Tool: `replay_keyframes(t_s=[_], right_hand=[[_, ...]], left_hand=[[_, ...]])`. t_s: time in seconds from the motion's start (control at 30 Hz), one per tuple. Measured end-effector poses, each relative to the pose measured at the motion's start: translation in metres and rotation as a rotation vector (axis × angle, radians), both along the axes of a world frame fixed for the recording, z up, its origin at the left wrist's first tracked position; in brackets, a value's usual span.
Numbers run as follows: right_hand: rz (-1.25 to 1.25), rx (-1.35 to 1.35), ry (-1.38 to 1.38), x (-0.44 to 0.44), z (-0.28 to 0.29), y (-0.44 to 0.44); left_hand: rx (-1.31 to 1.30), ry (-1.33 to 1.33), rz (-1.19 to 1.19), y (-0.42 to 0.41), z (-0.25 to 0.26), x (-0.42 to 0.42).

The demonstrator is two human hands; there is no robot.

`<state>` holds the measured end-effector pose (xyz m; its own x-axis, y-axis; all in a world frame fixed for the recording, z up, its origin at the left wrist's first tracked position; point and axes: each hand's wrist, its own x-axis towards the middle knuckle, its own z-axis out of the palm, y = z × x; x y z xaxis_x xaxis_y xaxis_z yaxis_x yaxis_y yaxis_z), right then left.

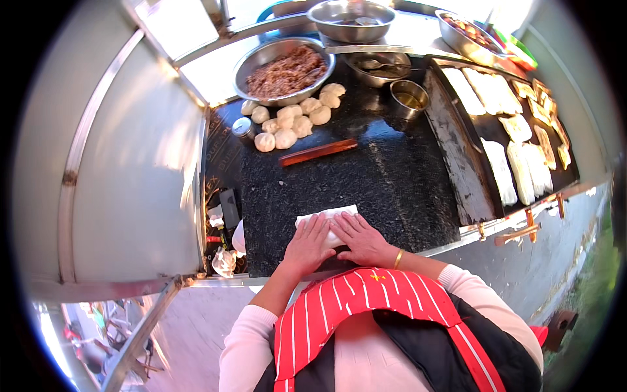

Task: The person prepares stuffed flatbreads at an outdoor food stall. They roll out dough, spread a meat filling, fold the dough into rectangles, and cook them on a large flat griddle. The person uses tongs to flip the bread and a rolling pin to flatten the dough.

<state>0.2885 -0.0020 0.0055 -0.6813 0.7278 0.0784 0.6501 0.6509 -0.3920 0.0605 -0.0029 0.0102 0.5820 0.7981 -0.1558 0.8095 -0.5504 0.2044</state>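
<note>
A folded piece of white dough (pixel 327 213) lies near the front edge of the black stone worktop (pixel 313 188). My left hand (pixel 308 244) rests flat on its left part, and my right hand (pixel 361 240), with a gold bangle at the wrist, lies flat on its right part. The fingertips of both hands point away from me and nearly meet. Farther back lies a reddish-brown wooden stick (pixel 318 152). Behind it sit several dough balls (pixel 292 117), against a steel bowl (pixel 284 96) of minced filling (pixel 286 73). My palms hide much of the dough.
On the right, a griddle (pixel 494 128) carries several flat dough pieces (pixel 499 93) and browned ones. A steel cup of oil (pixel 410 99), a bowl with a spoon (pixel 379 68) and a larger steel bowl (pixel 351 29) stand at the back. A lidded shaker (pixel 242 127) stands left.
</note>
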Motion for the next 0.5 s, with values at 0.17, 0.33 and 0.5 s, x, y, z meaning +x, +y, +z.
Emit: replay_keyframes(t_s=[0.17, 0.33, 0.5], right_hand=[[-0.019, -0.014, 0.05, 0.02, -0.014, 0.008], [-0.654, -0.552, 0.455, 0.036, 0.015, 0.01], [-0.789, -0.708, 0.674, 0.065, -0.022, 0.013]], left_hand=[[0.255, -0.238, 0.066, 0.03, 0.017, 0.02], [-0.317, -0.235, 0.26, 0.09, 0.01, 0.067], [-0.46, 0.13, 0.067, 0.109, 0.03, 0.103]])
